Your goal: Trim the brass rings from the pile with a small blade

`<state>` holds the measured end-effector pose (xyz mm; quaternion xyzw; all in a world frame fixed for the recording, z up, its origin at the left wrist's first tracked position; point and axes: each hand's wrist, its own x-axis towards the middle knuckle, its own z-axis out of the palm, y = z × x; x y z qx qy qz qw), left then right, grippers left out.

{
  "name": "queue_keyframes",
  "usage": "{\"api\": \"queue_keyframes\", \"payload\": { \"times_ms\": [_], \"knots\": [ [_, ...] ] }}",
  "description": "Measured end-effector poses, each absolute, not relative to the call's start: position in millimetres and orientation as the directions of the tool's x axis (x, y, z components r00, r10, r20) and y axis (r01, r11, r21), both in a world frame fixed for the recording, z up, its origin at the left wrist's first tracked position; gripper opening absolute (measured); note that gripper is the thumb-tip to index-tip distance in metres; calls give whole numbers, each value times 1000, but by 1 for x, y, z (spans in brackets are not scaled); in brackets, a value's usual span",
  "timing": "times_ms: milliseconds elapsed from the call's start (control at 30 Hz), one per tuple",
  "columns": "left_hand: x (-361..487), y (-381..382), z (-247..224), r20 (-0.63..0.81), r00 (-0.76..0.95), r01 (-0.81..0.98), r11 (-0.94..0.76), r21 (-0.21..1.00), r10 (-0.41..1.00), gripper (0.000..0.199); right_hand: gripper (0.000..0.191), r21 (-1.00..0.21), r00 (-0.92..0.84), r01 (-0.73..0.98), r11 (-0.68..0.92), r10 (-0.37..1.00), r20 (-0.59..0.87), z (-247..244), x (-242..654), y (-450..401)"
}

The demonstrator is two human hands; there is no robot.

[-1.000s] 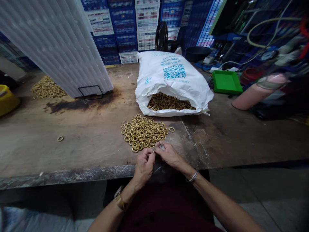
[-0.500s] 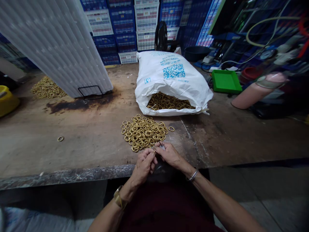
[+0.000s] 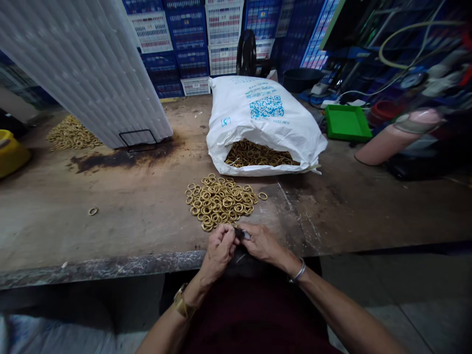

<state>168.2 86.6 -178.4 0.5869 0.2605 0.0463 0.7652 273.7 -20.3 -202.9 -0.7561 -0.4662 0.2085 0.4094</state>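
My left hand point(image 3: 220, 248) is closed at the table's front edge, its thumb and fingertips pinched together; whatever they grip is too small to make out. My right hand point(image 3: 262, 242) is wrapped round a small tool point(image 3: 242, 234) with a dark tip and a pale part, the tip pointing at my left fingertips. Just beyond both hands lies a heap of brass-coloured rings point(image 3: 221, 200). Behind the heap, a white sack point(image 3: 254, 108) lies with its mouth open toward me, showing more rings point(image 3: 260, 153) inside.
One loose ring point(image 3: 93, 211) lies at the left of the wooden table point(image 3: 140, 206). Stacked translucent sheets point(image 3: 99, 73) stand behind, near another ring pile point(image 3: 72, 133). At the right are a green tray point(image 3: 347, 123) and a pink bottle point(image 3: 398, 136). A yellow object point(image 3: 13, 153) sits far left.
My right hand has turned and shifted slightly down and right, so the dark tip of the tool now shows more. My left hand has moved up a little.
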Motion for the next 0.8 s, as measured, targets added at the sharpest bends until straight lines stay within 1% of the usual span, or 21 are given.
{"api": "queue_keyframes", "payload": {
  "times_ms": [133, 233, 300, 367, 467, 533, 600, 700, 800],
  "knots": [
    [169, 88, -181, -314, 859, 234, 235, 943, 405, 38, 8, -766, 461, 591, -251, 885, 66, -204, 272, -20],
    [167, 88, -183, -276, 862, 222, 174, 959, 426, 38, 9, -752, 447, 595, -284, 894, 15, -200, 273, -18],
    [164, 86, -181, -268, 863, 210, 178, 961, 429, 38, 11, -730, 441, 604, -318, 897, -26, -197, 275, -16],
    [160, 83, -174, -265, 880, 188, 225, 956, 395, 37, 11, -678, 479, 627, -383, 876, -52, -197, 280, -16],
    [155, 82, -157, -278, 902, 136, 394, 909, 330, 33, 10, -580, 575, 649, -493, 817, -51, -202, 287, -16],
    [155, 87, -148, -326, 881, 99, 539, 836, 344, 31, 9, -550, 610, 650, -524, 792, -34, -207, 289, -16],
    [157, 97, -145, -378, 842, 50, 642, 765, 385, 34, 8, -550, 625, 651, -522, 781, -1, -210, 287, -16],
    [159, 111, -151, -412, 805, 1, 694, 720, 426, 37, 5, -561, 621, 666, -491, 782, 53, -210, 280, -16],
    [155, 117, -160, -419, 791, -14, 698, 716, 446, 31, 12, -556, 606, 684, -471, 792, 74, -206, 272, -13]
  ]
}}
